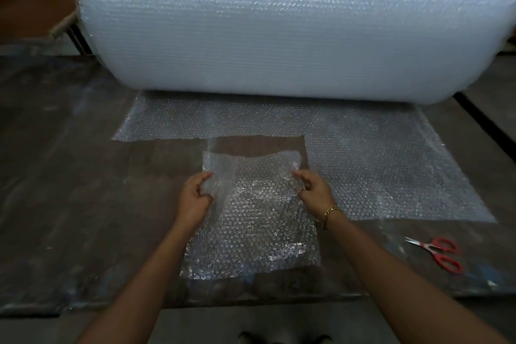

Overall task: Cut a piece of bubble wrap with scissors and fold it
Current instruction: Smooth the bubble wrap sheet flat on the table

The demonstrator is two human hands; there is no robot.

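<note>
Cut piece (251, 212) lies on surface (69, 190) before roll (265, 31). Left hand (194, 198), right hand (315, 190) pinch far corners. Risk: slick film slips, fold skews. Scissors (437, 253) right of piece.

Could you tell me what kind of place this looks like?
Probably a packing or warehouse work area: a huge bubble wrap roll on a worn, dark worktable, with red scissors lying beside the cut piece.
</note>
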